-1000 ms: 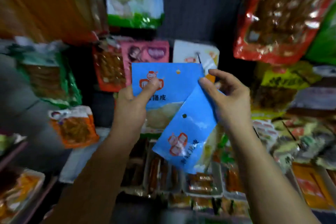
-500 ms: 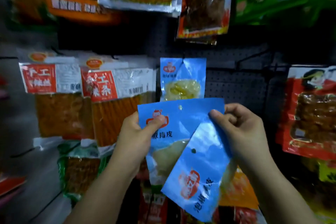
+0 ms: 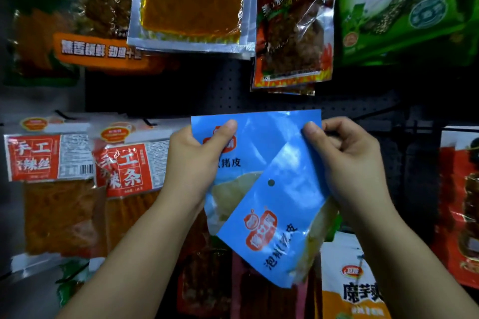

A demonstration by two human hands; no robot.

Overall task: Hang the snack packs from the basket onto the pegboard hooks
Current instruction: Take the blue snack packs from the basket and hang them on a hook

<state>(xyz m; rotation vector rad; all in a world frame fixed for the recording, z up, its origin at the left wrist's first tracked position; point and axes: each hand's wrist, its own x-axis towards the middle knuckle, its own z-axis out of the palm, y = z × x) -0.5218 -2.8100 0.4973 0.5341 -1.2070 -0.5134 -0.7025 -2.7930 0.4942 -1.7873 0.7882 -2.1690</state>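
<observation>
Dark pegboard [image 3: 207, 90] w/ hooks carries hung packs. Top row: orange-band pack [image 3: 85, 33], clear pack [image 3: 191, 2], brown pack [image 3: 293, 28], green pack [image 3: 404, 5]. Mid row, left: two red-label packs [image 3: 49, 158] [image 3: 127, 168] side by side; far right a red pack [image 3: 461, 202]. Below, poss. more packs, too dim to tell.

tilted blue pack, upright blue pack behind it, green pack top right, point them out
tilted blue pack [image 3: 280, 204], head view, on its blue face below the hang hole
upright blue pack [image 3: 261, 134], head view, on its upper blue band
green pack [image 3: 404, 8], head view, on its printed front
</observation>
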